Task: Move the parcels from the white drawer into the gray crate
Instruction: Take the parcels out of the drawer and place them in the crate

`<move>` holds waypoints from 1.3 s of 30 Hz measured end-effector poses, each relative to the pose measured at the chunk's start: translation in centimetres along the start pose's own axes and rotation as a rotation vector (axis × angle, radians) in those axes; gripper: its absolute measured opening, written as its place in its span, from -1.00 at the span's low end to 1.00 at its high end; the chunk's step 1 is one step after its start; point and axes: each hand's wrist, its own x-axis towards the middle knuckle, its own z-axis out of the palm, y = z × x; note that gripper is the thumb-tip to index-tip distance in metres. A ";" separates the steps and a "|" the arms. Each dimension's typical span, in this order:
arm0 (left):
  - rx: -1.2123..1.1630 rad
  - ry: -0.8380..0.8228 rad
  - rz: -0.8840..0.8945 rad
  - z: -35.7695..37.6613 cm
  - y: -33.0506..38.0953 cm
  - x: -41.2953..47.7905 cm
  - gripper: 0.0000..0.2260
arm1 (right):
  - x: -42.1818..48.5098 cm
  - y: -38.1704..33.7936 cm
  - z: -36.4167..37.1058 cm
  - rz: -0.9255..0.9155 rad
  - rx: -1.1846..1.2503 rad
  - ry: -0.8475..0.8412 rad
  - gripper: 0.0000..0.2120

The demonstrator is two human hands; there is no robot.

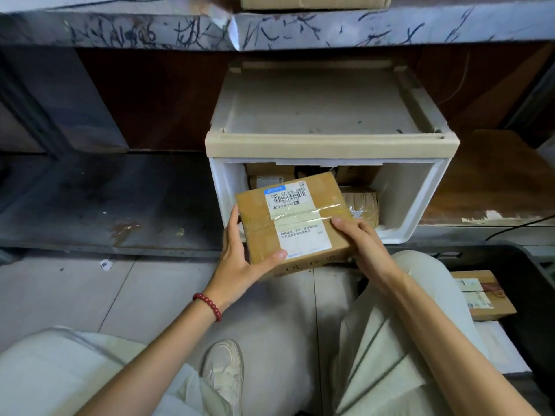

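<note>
The person crouches in front of a white drawer (pixel 420 193) that stands pulled open from its beige-topped cabinet (pixel 330 142) on a low shelf. Both hands hold one cardboard parcel (pixel 300 217) in the air just in front of the drawer's open mouth, above the person's knees. The parcel is tilted, with its white shipping label and a band of clear tape facing up.

The left hand (pixel 237 262) grips the parcel's near left corner: the thumb lies across the top by the label and the fingers run along the left edge and underneath. The right hand (pixel 363 244) grips the right side, with the thumb pressed on top near the tape and the fingers curled under the box. A red bead bracelet (pixel 207 306) sits on the left wrist.

More parcels remain inside the drawer. A tape-wrapped parcel (pixel 362 202) lies to the right of the held one, and other brown boxes (pixel 270 172) lie further back, partly hidden.

The gray crate (pixel 528 274) stands on the floor at the person's right, its near part hidden behind the right knee. It holds a labelled brown parcel (pixel 483 295). A white shoe (pixel 223 367) shows between the legs, and a scrap of paper (pixel 105 264) lies on the tiled floor to the left.
</note>
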 end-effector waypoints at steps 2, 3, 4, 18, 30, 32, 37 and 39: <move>0.032 -0.016 0.056 0.5 1.1 -0.2 0.10 | -0.9 -0.8 -0.8 -0.057 0.056 0.005 -0.43; 0.039 -0.025 0.078 0.8 1.7 -0.2 0.10 | -1.3 -1.4 -1.2 -0.091 0.066 -0.003 -0.45; 0.040 -0.031 0.097 1.2 2.3 -0.2 0.10 | -1.6 -2.0 -1.7 -0.120 0.062 -0.008 -0.47; 0.028 -0.308 0.349 15.5 13.5 3.3 -0.04 | -9.3 -4.4 -18.0 -0.372 0.125 0.236 -0.52; -0.062 -0.606 0.050 35.1 11.1 2.9 -0.32 | -17.6 5.0 -29.8 -0.171 0.318 0.648 -0.57; -0.075 -0.660 -0.105 36.9 9.3 2.8 -0.19 | -18.3 6.8 -30.8 -0.144 0.340 0.705 -0.60; -0.152 -0.775 -0.352 39.6 4.8 1.9 -0.17 | -18.5 13.1 -30.6 -0.080 0.599 0.940 -0.18; -0.157 -0.834 -0.405 40.1 3.4 1.6 -0.24 | -17.8 15.6 -29.5 -0.066 0.801 0.927 -0.10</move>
